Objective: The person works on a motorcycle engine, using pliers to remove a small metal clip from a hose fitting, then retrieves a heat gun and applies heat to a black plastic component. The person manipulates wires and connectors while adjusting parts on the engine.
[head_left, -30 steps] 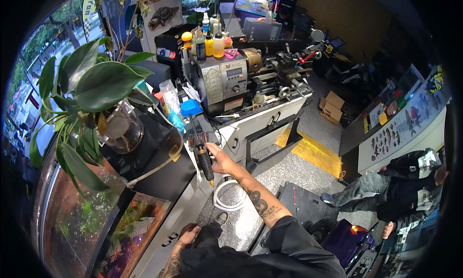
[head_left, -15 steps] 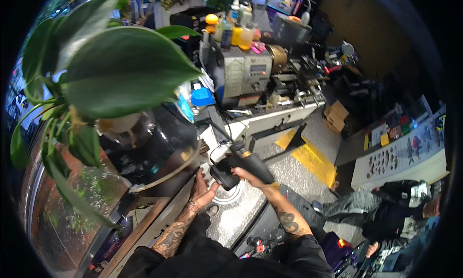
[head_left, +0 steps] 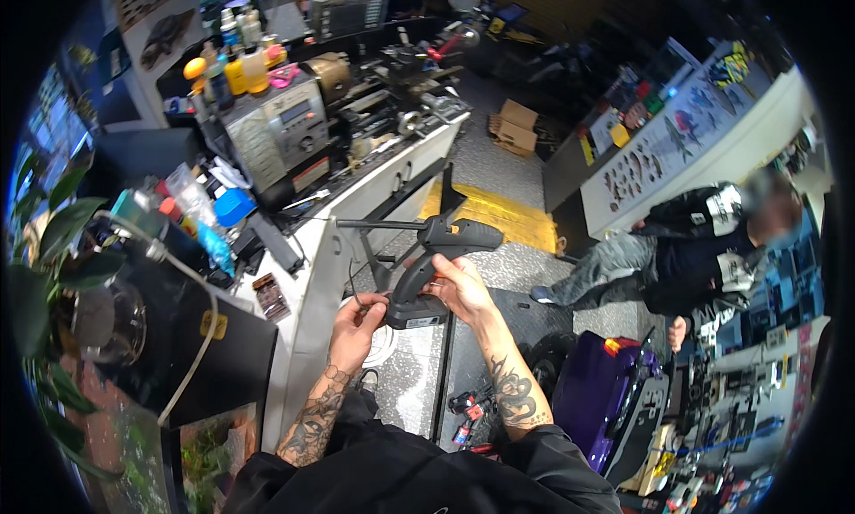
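A black cordless power tool (head_left: pixel 459 235) with a pistol grip, a long thin nose pointing left and a block-shaped base is held out in front of my body. My right hand (head_left: pixel 465 287) is wrapped round the grip from the right, its thumb up along the handle. Fingers of my left hand (head_left: pixel 359 327) pinch the left edge of the base, where the fingertips are partly hidden. A thin dark cord or wire (head_left: pixel 358 278) curves down beside my left fingertips.
On the white bench to the left stands a metal lathe (head_left: pixel 276 131) with several bottles (head_left: pixel 233 73) on top. Plant leaves (head_left: pixel 67 247) and a dark tank lid (head_left: pixel 187 336) lie far left. Another person (head_left: pixel 686 247) stands at the right, near a purple vehicle (head_left: pixel 592 385).
My view has swung, so the large leaves moved left and the lathe shifted left. The tool's nose now points left, and my left hand has closed on the base.
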Available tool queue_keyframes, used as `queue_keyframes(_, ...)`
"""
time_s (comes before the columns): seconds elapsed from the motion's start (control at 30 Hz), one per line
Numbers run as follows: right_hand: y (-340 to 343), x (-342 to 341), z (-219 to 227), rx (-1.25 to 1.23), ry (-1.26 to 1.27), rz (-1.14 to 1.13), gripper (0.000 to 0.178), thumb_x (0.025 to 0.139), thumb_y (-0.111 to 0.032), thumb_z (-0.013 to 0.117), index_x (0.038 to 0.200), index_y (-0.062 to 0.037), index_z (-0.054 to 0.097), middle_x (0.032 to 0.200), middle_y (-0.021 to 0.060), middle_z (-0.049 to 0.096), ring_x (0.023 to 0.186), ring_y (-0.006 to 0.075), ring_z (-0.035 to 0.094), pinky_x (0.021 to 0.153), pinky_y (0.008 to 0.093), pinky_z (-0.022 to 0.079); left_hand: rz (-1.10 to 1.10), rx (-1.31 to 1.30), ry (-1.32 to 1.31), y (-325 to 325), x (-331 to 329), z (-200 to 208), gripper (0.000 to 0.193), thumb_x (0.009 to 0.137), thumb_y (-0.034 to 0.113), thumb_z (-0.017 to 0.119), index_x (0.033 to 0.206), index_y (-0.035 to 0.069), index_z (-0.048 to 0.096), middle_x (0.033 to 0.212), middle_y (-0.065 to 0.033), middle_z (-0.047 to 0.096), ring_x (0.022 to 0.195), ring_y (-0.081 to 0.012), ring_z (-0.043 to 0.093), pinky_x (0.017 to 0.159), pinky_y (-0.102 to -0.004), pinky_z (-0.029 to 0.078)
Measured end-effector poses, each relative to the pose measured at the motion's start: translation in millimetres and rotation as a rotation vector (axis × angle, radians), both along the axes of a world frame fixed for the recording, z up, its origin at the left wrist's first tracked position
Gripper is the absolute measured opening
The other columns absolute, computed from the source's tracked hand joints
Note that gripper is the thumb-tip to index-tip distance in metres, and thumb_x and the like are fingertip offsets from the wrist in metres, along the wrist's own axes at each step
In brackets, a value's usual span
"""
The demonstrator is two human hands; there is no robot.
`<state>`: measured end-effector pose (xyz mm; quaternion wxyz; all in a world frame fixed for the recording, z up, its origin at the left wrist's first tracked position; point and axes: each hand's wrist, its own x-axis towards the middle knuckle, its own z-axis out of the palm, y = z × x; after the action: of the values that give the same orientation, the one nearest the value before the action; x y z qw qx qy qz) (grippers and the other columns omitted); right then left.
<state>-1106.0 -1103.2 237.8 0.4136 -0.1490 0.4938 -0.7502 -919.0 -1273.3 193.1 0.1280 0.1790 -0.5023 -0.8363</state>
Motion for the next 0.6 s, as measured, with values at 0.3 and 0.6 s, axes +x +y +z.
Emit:
queue_keyframes(0.3, 29.8, 27.6, -2.8, -0.271, -0.413, -0.899, 0.025, 0.099, -0.004, 0.076, 0.12, -0.0056, 0.064, 0.116, 0.0116, 0.07, 0.081, 0.0188, 0.066, 0.076, 0.0331, 0.058, 0.054, -1.08, 0.383, 77.1, -36.1, 25.2, 0.023, 0.081, 0.0, 0.089, 0.102, 0.003, 0.08, 0.143, -0.0209, 0.067, 0.117, -0.0413, 0.069, 0.097, -0.0472, 0.058)
queue_keyframes(0.6, 50.1, 16.2, -9.5, -0.634, -0.136, -1.202, 0.045, 0.095, 0.01, 0.054, 0.134, -0.0122, 0.059, 0.132, 0.0123, 0.065, 0.059, 0.0117, 0.048, 0.057, 0.0325, 0.044, 0.197, -0.852, 0.362, 110.4, -63.2, 17.3, 0.017, 0.085, -0.007, 0.087, 0.097, -0.004, 0.076, 0.1, -0.0131, 0.077, 0.091, -0.0291, 0.076, 0.082, -0.0379, 0.06)
